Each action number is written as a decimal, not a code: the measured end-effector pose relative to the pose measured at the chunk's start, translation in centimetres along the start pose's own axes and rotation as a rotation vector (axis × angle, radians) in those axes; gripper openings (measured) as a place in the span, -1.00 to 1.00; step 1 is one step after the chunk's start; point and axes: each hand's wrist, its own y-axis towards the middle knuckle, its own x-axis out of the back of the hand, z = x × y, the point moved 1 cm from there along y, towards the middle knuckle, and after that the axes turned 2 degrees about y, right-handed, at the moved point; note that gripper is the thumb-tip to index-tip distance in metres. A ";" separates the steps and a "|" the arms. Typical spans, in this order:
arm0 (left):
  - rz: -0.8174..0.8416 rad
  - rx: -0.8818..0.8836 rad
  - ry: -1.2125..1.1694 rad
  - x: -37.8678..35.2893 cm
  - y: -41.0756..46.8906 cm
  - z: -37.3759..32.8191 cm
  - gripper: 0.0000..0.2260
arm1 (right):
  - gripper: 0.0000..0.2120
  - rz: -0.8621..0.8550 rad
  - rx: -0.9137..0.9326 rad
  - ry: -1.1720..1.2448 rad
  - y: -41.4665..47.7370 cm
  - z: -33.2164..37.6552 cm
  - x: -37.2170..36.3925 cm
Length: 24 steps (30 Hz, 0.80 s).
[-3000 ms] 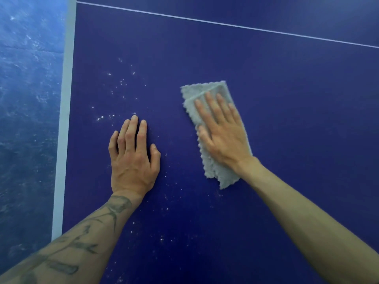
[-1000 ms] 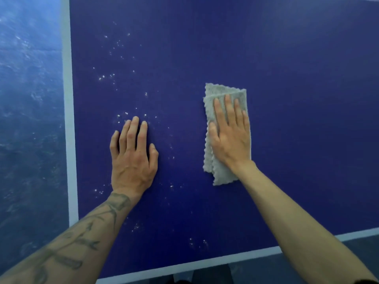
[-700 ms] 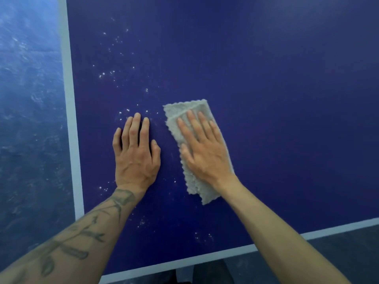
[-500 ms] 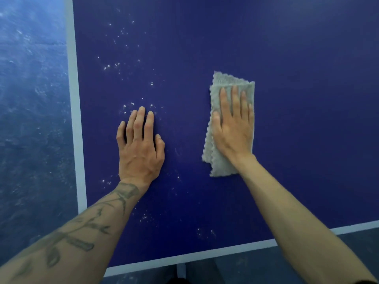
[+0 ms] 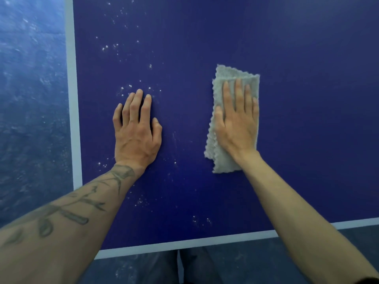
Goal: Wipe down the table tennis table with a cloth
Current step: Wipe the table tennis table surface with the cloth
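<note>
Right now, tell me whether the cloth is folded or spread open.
Folded: the cloth shows stacked layers, with doubled scalloped edges at its top and left side, under the flat right hand.

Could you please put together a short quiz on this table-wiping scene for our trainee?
1. True or false: the left hand lies flat on the bare table.
2. Most white specks lie: A) left of the cloth, B) right of it, C) on it.
3. Which hand presses the cloth?
Key: 1 true; 2 A; 3 the right hand.
</note>
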 end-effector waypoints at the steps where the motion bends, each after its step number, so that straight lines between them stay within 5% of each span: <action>1: -0.003 0.000 0.002 0.0 0.0 0.0 -0.51 | -0.36 -0.007 0.003 0.001 0.6 1.4 -0.3; 7: -0.004 0.001 -0.011 0.2 0.1 0.0 -0.51 | -0.38 0.091 0.470 -0.059 -6.2 3.9 -1.4; 11: 0.001 0.003 -0.005 0.1 0.0 0.0 -0.51 | -0.38 0.053 0.311 -0.093 -5.0 -2.3 -0.1; 15: -0.005 -0.002 -0.007 0.0 -0.1 0.0 -0.52 | -0.36 0.016 0.037 -0.008 -0.6 -0.3 0.1; 20: -0.004 -0.007 -0.023 0.1 -0.2 0.0 -0.52 | -0.37 0.051 0.388 -0.035 -4.8 5.6 -1.6; 24: 0.002 0.007 -0.076 1.3 -1.2 -0.1 -0.51 | -0.39 0.094 0.502 -0.090 -9.6 -0.4 -0.5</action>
